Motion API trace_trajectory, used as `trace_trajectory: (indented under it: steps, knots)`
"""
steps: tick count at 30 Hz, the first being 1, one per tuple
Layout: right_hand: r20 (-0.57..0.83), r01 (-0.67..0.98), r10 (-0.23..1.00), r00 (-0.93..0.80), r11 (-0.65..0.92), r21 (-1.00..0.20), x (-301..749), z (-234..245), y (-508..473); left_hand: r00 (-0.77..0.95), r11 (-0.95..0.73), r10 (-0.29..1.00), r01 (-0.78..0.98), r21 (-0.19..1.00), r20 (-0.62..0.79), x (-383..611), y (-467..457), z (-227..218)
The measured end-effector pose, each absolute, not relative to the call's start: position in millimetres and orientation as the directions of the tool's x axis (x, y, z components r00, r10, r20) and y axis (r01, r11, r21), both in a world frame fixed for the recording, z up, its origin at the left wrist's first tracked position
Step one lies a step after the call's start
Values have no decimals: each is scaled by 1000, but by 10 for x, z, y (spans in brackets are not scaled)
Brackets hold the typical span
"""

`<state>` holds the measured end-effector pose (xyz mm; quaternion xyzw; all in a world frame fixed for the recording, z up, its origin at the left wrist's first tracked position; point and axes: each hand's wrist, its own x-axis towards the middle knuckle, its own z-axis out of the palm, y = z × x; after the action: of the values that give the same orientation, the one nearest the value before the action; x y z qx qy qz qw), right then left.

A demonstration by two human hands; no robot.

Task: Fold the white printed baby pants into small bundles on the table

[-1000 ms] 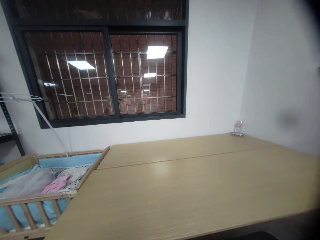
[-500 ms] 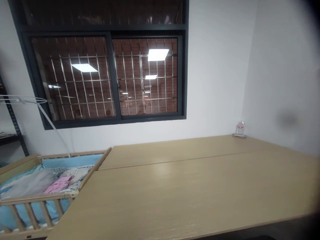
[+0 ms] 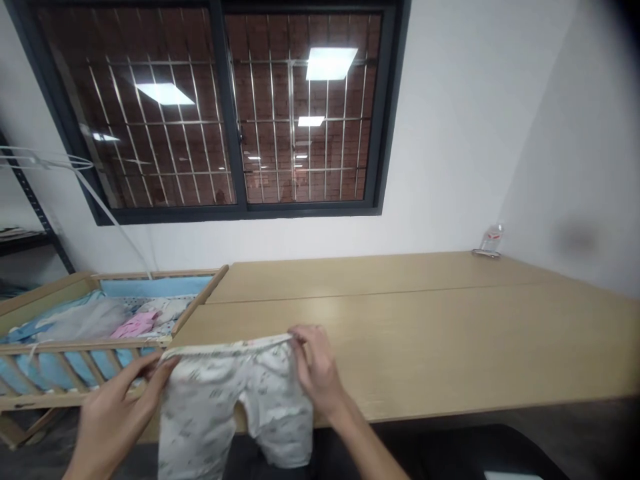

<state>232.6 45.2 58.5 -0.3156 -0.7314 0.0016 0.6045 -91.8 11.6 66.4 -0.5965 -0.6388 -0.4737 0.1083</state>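
Observation:
A small pair of white baby pants (image 3: 210, 393) with a grey print hangs between my two hands over the near edge of the wooden table (image 3: 425, 347). My left hand (image 3: 117, 407) pinches the waistband at its left corner. At the opposite corner, my right hand (image 3: 320, 367) grips the waistband between thumb and fingers. The waistband is stretched nearly level, and the two legs hang down with a gap between them. The lower end of the left leg runs out of the picture.
Left of the table stands a wooden crib (image 3: 120, 343) with blue lining, a pink cloth (image 3: 136, 325) and white netting inside. A clear bottle (image 3: 493, 238) stands at the table's far right corner. A barred window (image 3: 305, 120) is behind. Something black (image 3: 450, 447) lies below the table edge.
Both hands have come into view from below, holding the pants up by the waistband. The view has tipped downward, so the near table edge shows more.

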Motion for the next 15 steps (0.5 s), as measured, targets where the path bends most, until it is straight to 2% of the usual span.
trace_trajectory:
  steps: [4,7,11,15]
  knots:
    - [879,572,477,19,716,-401,2697,881,770,-121,-314,723,819,480,680,-464,582,1013]
    - [827,619,560,42,635,-462,2949,896,1118,-14,-289,831,843,454,556,-159,997,1098]
    - [683,642,730,-38,541,-543,3216,614,1639,94,-204,947,914,351,307,148,1521,858]
    - [480,727,872,-93,389,-566,3332,120,1997,116,-167,978,933,319,175,329,1902,400]
